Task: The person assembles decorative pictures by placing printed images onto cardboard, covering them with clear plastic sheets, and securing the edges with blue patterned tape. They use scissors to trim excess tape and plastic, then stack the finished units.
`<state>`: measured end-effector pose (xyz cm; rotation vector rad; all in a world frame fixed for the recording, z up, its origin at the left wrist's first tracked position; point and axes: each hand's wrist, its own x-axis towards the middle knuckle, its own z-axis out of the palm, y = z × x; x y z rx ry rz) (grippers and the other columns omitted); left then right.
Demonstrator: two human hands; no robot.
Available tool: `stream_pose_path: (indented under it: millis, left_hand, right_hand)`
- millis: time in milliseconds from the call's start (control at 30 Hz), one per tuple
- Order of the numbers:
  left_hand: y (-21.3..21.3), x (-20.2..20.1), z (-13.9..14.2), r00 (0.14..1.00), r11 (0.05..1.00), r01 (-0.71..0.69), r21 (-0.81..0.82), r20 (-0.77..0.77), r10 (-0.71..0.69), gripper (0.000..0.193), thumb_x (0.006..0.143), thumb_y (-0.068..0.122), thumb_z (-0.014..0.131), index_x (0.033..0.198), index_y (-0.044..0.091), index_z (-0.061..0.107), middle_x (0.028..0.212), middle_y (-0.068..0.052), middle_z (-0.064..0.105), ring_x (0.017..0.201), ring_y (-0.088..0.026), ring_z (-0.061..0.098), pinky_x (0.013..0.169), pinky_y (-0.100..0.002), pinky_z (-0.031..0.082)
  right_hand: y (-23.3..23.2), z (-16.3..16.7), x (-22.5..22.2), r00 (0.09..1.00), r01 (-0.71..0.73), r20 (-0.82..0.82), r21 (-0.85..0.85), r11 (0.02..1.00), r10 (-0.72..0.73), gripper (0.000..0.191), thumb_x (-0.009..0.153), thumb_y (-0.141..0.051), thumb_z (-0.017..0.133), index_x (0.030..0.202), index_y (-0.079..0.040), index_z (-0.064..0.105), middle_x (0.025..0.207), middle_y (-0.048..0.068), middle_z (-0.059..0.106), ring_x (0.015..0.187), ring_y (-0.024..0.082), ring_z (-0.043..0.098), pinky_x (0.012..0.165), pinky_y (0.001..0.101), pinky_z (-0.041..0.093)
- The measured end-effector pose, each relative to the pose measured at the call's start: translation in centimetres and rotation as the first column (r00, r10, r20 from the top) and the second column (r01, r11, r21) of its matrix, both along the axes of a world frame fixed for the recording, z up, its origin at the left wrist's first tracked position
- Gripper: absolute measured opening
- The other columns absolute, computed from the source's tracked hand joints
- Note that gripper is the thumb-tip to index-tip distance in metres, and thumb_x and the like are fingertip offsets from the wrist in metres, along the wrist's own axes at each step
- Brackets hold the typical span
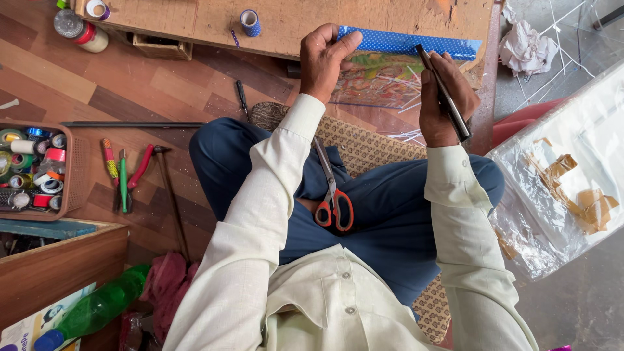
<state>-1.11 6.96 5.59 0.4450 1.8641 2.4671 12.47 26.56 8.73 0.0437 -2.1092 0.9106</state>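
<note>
1. Fingers of the left hand [323, 60] were pinched on a blue dotted tape strip [408, 43] edging a glossy picture [377, 78].
2. A slim dark metal rod [444, 95] was gripped in the closed right hand [445, 97].
3. Orange-handled scissors [333, 195] were laid on the lap.

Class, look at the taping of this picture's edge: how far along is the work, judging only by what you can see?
Done: blue dotted tape already runs along the picture's top edge. In hand: the left hand pinches the tape's left end, while the right hand holds a dark flat tool near the right end. Left: the lower edge shows no tape; the scissors lie on the lap.
</note>
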Motion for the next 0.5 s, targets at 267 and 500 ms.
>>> stream_pose_path:
  millis: [267, 500]
  left_hand:
    - [-0.1, -0.3, 0.2, 0.999, 0.999, 0.034, -0.001, 0.022, -0.034, 0.024, 0.090, 0.025, 0.078, 0.079, 0.006, 0.070, 0.073, 0.000, 0.070, 0.066, -0.007, 0.067, 0.053, -0.024, 0.061]
    - [-0.1, 0.0, 0.2, 0.999, 1.000, 0.026, 0.007, 0.033, -0.026, 0.023, 0.090, 0.024, 0.078, 0.079, 0.006, 0.071, 0.073, -0.002, 0.071, 0.066, -0.008, 0.069, 0.053, -0.025, 0.061]
  right_hand:
    - [-0.1, -0.3, -0.2, 1.000, -0.001, -0.019, -0.018, 1.000, 0.000, 0.020, 0.103, -0.005, 0.076, 0.123, 0.001, 0.074, 0.119, 0.019, 0.077, 0.126, 0.033, 0.071, 0.112, 0.0420, 0.053]
    - [-1.1, 0.3, -1.0, 0.999, 0.006, -0.054, -0.003, 1.000, -0.007, 0.019, 0.103, -0.005, 0.075, 0.121, 0.002, 0.075, 0.117, 0.019, 0.078, 0.123, 0.032, 0.072, 0.110, 0.0418, 0.054]
